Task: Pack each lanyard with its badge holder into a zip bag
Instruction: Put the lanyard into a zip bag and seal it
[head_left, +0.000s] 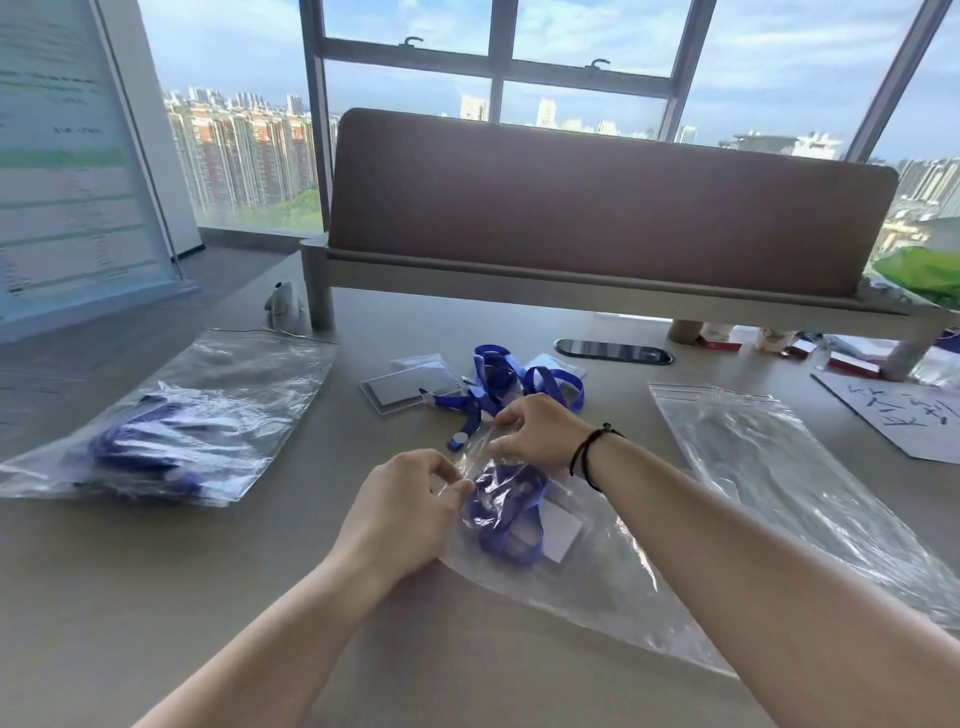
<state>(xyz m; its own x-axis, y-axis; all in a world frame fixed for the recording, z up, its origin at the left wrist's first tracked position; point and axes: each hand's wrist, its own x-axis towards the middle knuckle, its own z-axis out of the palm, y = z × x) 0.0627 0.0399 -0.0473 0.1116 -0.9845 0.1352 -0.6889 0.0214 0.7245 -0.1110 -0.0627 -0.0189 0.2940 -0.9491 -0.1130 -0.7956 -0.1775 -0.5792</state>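
Observation:
A clear zip bag lies in front of me with a blue lanyard and its white badge holder inside. My left hand pinches the bag's mouth at its near end. My right hand pinches the same mouth edge a little farther away. Behind my hands lie loose blue lanyards tangled with clear badge holders. A filled zip bag with blue lanyards rests at the left. An empty zip bag lies flat at the right.
A brown desk divider on a raised shelf stands across the back. A black oval cable port sits behind the lanyards. A white sheet with handwriting and small boxes lie at far right. A small plush toy stands back left.

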